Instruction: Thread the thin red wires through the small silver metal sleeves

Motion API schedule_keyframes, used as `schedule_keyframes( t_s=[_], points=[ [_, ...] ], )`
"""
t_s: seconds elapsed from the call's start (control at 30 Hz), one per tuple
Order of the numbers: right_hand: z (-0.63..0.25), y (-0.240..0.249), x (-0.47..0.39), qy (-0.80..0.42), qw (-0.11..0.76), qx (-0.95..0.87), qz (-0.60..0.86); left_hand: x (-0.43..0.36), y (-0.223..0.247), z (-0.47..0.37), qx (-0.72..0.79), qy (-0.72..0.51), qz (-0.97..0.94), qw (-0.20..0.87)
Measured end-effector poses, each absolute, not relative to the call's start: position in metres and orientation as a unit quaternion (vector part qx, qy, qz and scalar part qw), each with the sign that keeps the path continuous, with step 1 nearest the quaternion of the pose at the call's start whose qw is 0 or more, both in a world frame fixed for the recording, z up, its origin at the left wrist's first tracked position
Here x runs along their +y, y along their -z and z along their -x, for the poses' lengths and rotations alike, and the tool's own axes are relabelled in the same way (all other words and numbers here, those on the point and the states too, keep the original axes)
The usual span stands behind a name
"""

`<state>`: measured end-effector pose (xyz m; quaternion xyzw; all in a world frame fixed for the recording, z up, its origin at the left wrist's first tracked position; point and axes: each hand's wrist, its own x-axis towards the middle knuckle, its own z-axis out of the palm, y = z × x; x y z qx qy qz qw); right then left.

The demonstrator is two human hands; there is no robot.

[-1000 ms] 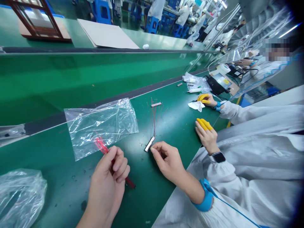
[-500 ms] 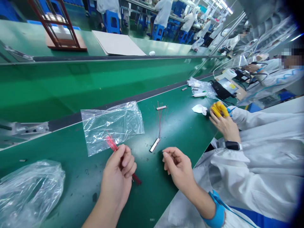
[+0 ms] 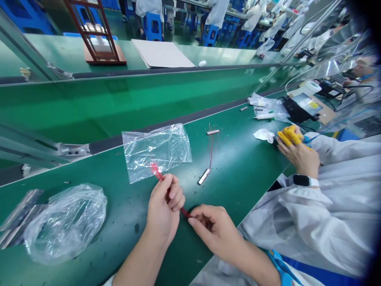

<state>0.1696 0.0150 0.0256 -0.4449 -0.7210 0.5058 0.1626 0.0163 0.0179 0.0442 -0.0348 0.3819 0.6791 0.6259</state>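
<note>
A bundle of thin red wires (image 3: 156,171) is gripped in my left hand (image 3: 165,204), its fingers curled round the middle. The upper ends fan out above the thumb, over a clear flat plastic bag (image 3: 139,157). At the bundle's lower end, the thumb and fingertips of my right hand (image 3: 216,232) are pinched together on the wires; exactly how many they grip is hidden. Beyond my hands lies a small narrow strip part (image 3: 204,176) with dark red wires running away from it. A second such strip (image 3: 213,132) lies farther back among fine wires.
To the left are a crumpled clear bag (image 3: 67,222) and shiny dark strips (image 3: 20,216). On the right, a co-worker's hand with yellow finger covers (image 3: 297,149) works near a white tissue (image 3: 264,135). A green divider (image 3: 98,105) runs along the back.
My right hand has moved down and left to the lower end of the red wires and closed on it. The view has shifted, showing more of the table's left side.
</note>
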Motion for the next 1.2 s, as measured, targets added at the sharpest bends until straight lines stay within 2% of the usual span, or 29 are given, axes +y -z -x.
schedule_keyframes(
  t_s=[0.47,0.63,0.8,0.87,1.0,1.07,1.2],
  points=[
    [-0.178,-0.028,0.011,-0.541,0.173,-0.673,0.474,0.019,-0.048,-0.012,0.371,-0.694,0.031,0.616],
    [-0.224,-0.026,0.012,-0.693,0.182,-0.538,0.444,0.02,-0.057,0.019,0.353,-0.733,0.039,0.58],
    [-0.283,-0.027,0.007,-0.811,0.292,-0.375,0.343,0.013,-0.065,0.04,0.355,-0.781,-0.002,0.515],
    [-0.289,-0.028,0.001,-0.829,0.334,-0.33,0.304,0.005,-0.062,0.021,0.417,-0.748,-0.043,0.515],
    [-0.271,-0.028,-0.011,-0.842,0.368,-0.292,0.266,-0.018,-0.05,-0.048,0.523,-0.573,-0.212,0.594],
    [-0.257,-0.027,-0.014,-0.842,0.373,-0.283,0.267,-0.026,-0.047,-0.076,0.529,-0.506,-0.304,0.61],
    [-0.244,-0.023,-0.015,-0.831,0.363,-0.298,0.298,-0.03,-0.047,-0.102,0.49,-0.457,-0.375,0.641]
  ],
)
